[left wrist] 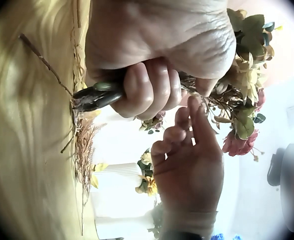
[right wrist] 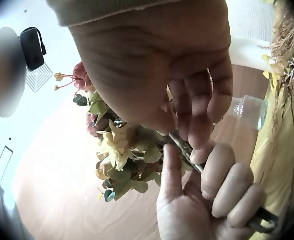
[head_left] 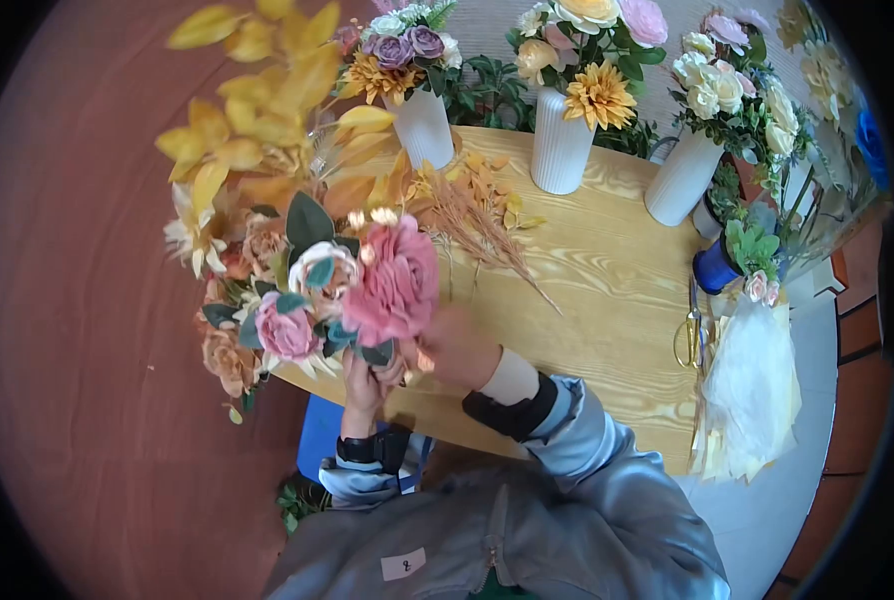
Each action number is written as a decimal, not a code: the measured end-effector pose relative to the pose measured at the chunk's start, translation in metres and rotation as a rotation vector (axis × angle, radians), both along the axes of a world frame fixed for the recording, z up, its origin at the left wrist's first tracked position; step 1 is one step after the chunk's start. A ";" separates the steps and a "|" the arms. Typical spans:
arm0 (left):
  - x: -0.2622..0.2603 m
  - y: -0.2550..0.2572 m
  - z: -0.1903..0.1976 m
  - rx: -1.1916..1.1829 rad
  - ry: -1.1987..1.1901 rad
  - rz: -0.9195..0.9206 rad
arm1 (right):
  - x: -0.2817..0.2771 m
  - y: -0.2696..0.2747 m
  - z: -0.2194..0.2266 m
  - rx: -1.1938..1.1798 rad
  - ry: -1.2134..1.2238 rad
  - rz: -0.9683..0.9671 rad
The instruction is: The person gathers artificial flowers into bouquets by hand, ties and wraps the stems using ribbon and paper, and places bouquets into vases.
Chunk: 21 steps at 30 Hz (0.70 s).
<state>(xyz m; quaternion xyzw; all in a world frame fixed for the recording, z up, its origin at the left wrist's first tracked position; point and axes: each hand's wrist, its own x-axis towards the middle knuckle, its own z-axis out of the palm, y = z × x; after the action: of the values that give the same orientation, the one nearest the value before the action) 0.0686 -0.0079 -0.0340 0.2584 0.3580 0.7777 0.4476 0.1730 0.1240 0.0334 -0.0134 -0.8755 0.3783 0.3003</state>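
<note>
My left hand [head_left: 365,382] [left wrist: 159,55] [right wrist: 207,197] grips the stems of a large bouquet, with fingers and thumb wrapped round them. A big pink flower [head_left: 395,280], peach and cream blooms and tall yellow leaves [head_left: 267,110] make up its head. The dark wrapped stem ends [left wrist: 99,96] stick out below that fist. Close to the stems just under the blooms is my right hand [head_left: 462,348] [left wrist: 189,172] [right wrist: 159,65], its fingers loosely bent and slightly blurred in the head view. Whether its fingertips touch the stems cannot be told.
White ribbed vases [head_left: 563,140] with flowers line the table's back. Dried reddish sprigs [head_left: 487,225] and yellow leaves lie behind the bouquet. At the right are scissors [head_left: 691,335], a blue pot [head_left: 715,268] and pale wrapping sheets [head_left: 752,385]. A glass vessel [right wrist: 249,112] shows in the right wrist view.
</note>
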 end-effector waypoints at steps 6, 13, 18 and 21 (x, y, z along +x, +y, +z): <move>-0.008 0.000 0.005 0.000 0.007 -0.036 | 0.020 0.059 -0.036 -0.053 0.091 -0.343; -0.006 0.008 0.016 0.078 -0.166 -0.019 | 0.036 0.070 -0.040 -0.380 -0.158 -0.398; 0.002 0.017 0.015 0.099 -0.220 -0.096 | 0.006 0.028 -0.006 -0.439 -0.041 -0.036; 0.007 0.019 0.013 0.064 -0.182 -0.106 | -0.007 0.014 0.017 -0.267 -0.072 0.024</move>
<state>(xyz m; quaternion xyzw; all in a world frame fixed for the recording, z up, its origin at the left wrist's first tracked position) 0.0757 0.0113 -0.0206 0.2194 0.2765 0.7842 0.5103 0.1655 0.1384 0.0509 -0.0563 -0.8276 0.4945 0.2594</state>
